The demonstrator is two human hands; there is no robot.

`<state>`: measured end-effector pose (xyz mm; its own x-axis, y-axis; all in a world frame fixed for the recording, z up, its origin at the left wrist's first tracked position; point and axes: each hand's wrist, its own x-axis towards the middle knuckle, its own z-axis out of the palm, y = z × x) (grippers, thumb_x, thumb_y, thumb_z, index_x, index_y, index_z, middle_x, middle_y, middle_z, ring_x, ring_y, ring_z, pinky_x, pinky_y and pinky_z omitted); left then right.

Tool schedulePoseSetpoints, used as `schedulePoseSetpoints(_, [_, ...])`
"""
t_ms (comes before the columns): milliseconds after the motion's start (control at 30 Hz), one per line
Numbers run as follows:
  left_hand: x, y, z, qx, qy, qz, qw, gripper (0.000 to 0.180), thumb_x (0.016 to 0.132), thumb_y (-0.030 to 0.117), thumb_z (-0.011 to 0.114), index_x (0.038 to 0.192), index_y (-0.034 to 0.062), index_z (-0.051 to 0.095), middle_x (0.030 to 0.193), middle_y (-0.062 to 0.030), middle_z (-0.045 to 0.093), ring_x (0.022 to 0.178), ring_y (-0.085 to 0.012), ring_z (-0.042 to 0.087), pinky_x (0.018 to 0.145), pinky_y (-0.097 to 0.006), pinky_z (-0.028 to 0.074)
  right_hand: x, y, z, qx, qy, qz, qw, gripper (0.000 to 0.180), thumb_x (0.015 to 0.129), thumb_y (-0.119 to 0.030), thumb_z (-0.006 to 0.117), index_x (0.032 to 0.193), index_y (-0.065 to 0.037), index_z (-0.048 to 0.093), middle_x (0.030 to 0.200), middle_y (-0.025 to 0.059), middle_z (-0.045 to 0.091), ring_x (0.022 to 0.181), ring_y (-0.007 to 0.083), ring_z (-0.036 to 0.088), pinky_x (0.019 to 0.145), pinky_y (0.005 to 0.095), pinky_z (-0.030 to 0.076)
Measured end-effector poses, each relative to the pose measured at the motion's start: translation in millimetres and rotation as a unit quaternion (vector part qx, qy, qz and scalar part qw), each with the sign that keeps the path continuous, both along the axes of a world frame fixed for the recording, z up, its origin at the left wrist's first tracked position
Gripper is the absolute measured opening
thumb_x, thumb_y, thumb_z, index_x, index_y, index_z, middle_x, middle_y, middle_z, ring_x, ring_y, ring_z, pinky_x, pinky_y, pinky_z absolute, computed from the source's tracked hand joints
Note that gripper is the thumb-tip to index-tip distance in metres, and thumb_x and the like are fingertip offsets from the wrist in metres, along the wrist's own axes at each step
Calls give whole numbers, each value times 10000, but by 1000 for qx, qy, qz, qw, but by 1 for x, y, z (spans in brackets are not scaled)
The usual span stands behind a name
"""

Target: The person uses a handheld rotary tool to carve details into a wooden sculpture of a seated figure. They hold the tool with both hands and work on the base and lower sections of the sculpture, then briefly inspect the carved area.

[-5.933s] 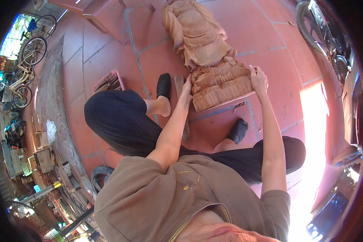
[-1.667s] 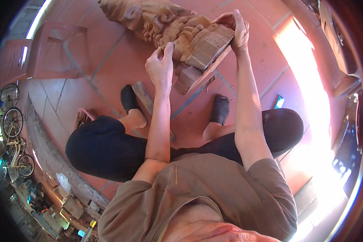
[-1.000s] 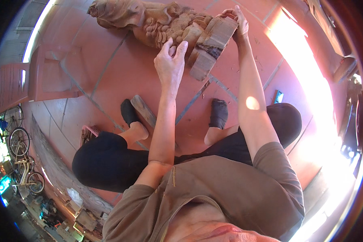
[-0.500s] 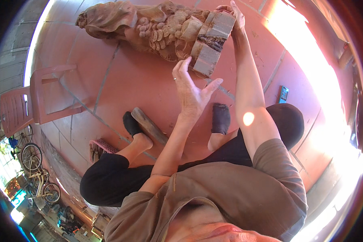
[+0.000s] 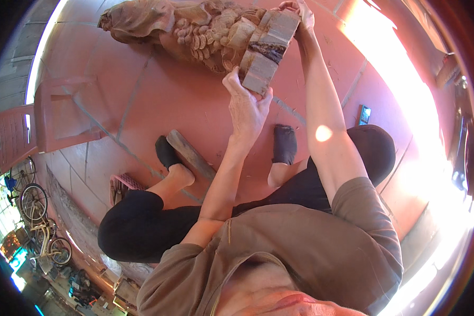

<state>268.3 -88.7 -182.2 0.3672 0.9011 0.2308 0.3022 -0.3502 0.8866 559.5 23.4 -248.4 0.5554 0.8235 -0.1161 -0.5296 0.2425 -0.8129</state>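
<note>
A brown carved wooden statue [image 5: 195, 39] lies on its side at the top of the view, its narrower end to the left and its blocky base to the right. Dense carving with rounded and coin-like shapes covers its middle. The base's flat underside [image 5: 263, 68] faces right, with a dark, rough hollow across it. My left hand [image 5: 247, 108] grips the near corner of this base, thumb against the underside and fingers against the carved side. At the far corner, my right hand [image 5: 304, 16] curls its fingers over the edge; part of that grip is hidden.
On the red tiled floor a wooden billet [image 5: 190, 154] lies by my left foot. A mobile phone [image 5: 364, 114] rests near my right knee. A reddish plastic chair [image 5: 63, 121] stands at the left, with bicycles [image 5: 34, 203] beyond it.
My left hand has moved up to the statue's base and closed on its near corner; before, it was open just short of it. My right hand stays at the far corner.
</note>
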Motion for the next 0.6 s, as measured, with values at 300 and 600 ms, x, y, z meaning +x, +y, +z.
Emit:
schedulePoseSetpoints(300, [8,8,0,75,91,41,992,811,699,133,841,1327,-5,347,1257,-237,414,1143,-423,475,970,-481,400,6,0,-11,-21,26,1,999,626,964,-574,440,927,21,629,868,188,686,770,282,665,738,367,545])
schedulePoseSetpoints(600, [26,17,-19,148,-60,19,987,908,666,157,875,1393,27,346,1437,-213,365,1328,-387,350,1107,-488,276,-1,-8,-11,-48,-5,28,998,689,991,-564,363,1062,65,635,930,194,695,879,259,669,838,362,529])
